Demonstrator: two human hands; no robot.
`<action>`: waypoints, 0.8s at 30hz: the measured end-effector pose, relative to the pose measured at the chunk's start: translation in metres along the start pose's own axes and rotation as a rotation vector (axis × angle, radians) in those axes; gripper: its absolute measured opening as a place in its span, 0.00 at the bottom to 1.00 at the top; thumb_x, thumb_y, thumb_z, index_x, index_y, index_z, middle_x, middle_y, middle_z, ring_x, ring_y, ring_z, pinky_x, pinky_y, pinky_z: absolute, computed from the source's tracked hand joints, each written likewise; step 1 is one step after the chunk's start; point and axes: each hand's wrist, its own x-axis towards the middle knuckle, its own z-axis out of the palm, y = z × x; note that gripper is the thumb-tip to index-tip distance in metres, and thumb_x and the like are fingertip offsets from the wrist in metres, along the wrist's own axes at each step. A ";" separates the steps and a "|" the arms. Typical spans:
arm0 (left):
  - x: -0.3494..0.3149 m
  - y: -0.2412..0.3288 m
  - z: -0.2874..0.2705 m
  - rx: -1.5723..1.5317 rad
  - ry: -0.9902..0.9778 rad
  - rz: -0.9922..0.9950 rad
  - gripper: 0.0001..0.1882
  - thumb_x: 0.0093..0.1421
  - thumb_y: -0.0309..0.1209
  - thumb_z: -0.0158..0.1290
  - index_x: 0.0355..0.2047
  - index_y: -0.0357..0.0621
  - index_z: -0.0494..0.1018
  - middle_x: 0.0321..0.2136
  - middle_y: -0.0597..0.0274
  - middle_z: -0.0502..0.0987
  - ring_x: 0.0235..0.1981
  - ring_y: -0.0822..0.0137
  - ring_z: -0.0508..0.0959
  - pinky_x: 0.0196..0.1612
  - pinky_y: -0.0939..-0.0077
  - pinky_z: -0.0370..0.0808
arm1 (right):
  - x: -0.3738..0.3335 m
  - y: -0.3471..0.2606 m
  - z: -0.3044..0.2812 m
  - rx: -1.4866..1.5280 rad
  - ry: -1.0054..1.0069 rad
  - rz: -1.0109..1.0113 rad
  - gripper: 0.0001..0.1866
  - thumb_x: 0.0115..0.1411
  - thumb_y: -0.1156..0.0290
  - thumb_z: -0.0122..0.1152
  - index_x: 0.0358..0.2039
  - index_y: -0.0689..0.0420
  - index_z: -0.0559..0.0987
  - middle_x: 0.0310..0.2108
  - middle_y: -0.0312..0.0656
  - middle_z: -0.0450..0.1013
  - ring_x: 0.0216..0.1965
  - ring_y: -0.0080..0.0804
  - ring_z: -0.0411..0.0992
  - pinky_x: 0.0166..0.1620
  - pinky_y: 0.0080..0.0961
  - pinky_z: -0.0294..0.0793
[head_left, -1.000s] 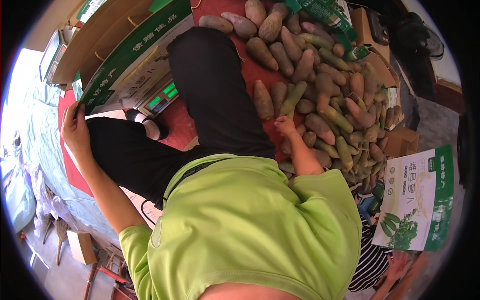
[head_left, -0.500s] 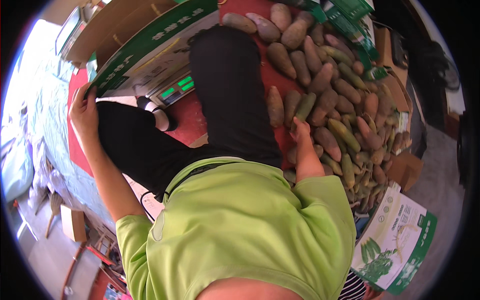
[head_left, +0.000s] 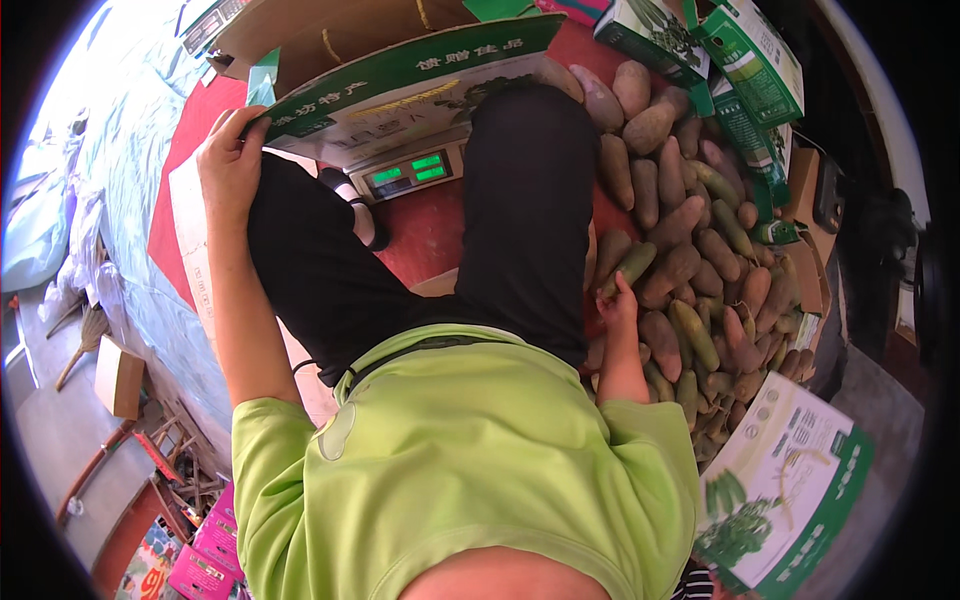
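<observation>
Carton edge (head_left: 397, 78) in left hand (head_left: 230, 168)

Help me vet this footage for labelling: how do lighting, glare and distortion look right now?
In the head view, glare washes out the upper left, by the pale plastic sheet; the black trousers lose detail; the fisheye bows the green-and-white carton and leaves a black rim; the left hand and right hand look clear enough.
</observation>
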 end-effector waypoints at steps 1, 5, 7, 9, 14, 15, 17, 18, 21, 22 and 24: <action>0.000 -0.001 -0.001 0.006 -0.012 -0.007 0.06 0.55 0.26 0.55 0.35 0.41 0.76 0.24 0.60 0.74 0.23 0.70 0.74 0.29 0.79 0.69 | -0.003 -0.002 0.003 -0.006 -0.008 -0.004 0.24 0.48 0.58 0.70 0.43 0.52 0.72 0.34 0.39 0.72 0.31 0.37 0.72 0.30 0.32 0.70; -0.001 -0.004 -0.001 0.010 -0.006 -0.005 0.06 0.56 0.27 0.54 0.35 0.43 0.76 0.25 0.59 0.74 0.21 0.65 0.72 0.29 0.75 0.69 | -0.021 -0.019 0.019 0.065 -0.190 0.000 0.21 0.52 0.56 0.66 0.43 0.51 0.72 0.34 0.38 0.72 0.31 0.36 0.71 0.34 0.31 0.70; 0.000 -0.001 -0.001 0.013 -0.006 -0.014 0.06 0.56 0.28 0.54 0.35 0.43 0.76 0.26 0.58 0.74 0.21 0.64 0.73 0.29 0.74 0.69 | -0.037 -0.032 0.031 0.070 -0.286 -0.019 0.21 0.54 0.56 0.65 0.44 0.51 0.72 0.36 0.37 0.72 0.33 0.35 0.71 0.35 0.31 0.70; 0.000 0.001 -0.002 0.029 -0.014 -0.017 0.06 0.56 0.29 0.53 0.35 0.44 0.76 0.26 0.58 0.74 0.22 0.62 0.73 0.30 0.74 0.70 | -0.057 -0.056 0.056 -0.038 -0.408 -0.201 0.19 0.56 0.58 0.62 0.44 0.53 0.72 0.35 0.37 0.72 0.34 0.34 0.71 0.36 0.31 0.71; -0.001 0.001 -0.006 0.029 -0.021 -0.039 0.07 0.56 0.30 0.53 0.34 0.46 0.76 0.28 0.58 0.76 0.25 0.59 0.76 0.32 0.71 0.71 | -0.154 -0.122 0.130 -0.240 -0.530 -0.632 0.13 0.57 0.66 0.61 0.41 0.56 0.73 0.36 0.35 0.72 0.35 0.25 0.71 0.35 0.27 0.71; 0.000 0.002 -0.005 0.050 -0.036 -0.046 0.07 0.56 0.31 0.53 0.34 0.46 0.77 0.29 0.58 0.76 0.26 0.58 0.76 0.33 0.70 0.71 | -0.171 -0.133 0.143 -0.258 -0.512 -0.717 0.14 0.57 0.68 0.61 0.42 0.58 0.73 0.36 0.34 0.71 0.36 0.25 0.71 0.35 0.26 0.71; 0.000 0.002 -0.007 0.075 -0.046 -0.062 0.07 0.56 0.31 0.53 0.34 0.47 0.77 0.29 0.58 0.76 0.27 0.57 0.76 0.33 0.69 0.71 | -0.200 -0.157 0.169 -0.321 -0.539 -0.871 0.18 0.57 0.70 0.60 0.46 0.61 0.72 0.37 0.34 0.71 0.36 0.23 0.69 0.37 0.23 0.70; -0.001 0.002 -0.008 0.070 -0.044 -0.047 0.07 0.56 0.31 0.53 0.34 0.47 0.77 0.29 0.58 0.76 0.28 0.57 0.77 0.34 0.69 0.71 | -0.213 -0.169 0.182 -0.363 -0.610 -0.955 0.20 0.56 0.71 0.61 0.48 0.62 0.71 0.39 0.35 0.70 0.37 0.22 0.68 0.38 0.21 0.69; 0.000 0.000 -0.006 0.064 -0.043 -0.018 0.07 0.55 0.32 0.53 0.35 0.47 0.77 0.30 0.59 0.76 0.29 0.55 0.77 0.34 0.68 0.72 | -0.255 -0.194 0.219 -0.502 -0.613 -1.200 0.24 0.55 0.71 0.62 0.51 0.65 0.69 0.43 0.38 0.71 0.42 0.23 0.69 0.43 0.20 0.69; -0.001 0.000 -0.007 0.074 -0.041 -0.006 0.08 0.55 0.32 0.53 0.35 0.47 0.77 0.30 0.59 0.77 0.29 0.54 0.77 0.34 0.68 0.72 | -0.269 -0.198 0.234 -0.553 -0.628 -1.297 0.25 0.55 0.71 0.63 0.52 0.66 0.69 0.44 0.39 0.71 0.42 0.23 0.69 0.45 0.20 0.69; -0.001 -0.001 -0.007 0.074 -0.028 0.015 0.07 0.55 0.30 0.54 0.35 0.45 0.76 0.28 0.59 0.75 0.26 0.59 0.75 0.32 0.71 0.71 | -0.297 -0.199 0.262 -0.643 -0.695 -1.431 0.26 0.54 0.71 0.63 0.52 0.67 0.68 0.45 0.40 0.71 0.45 0.25 0.69 0.48 0.20 0.68</action>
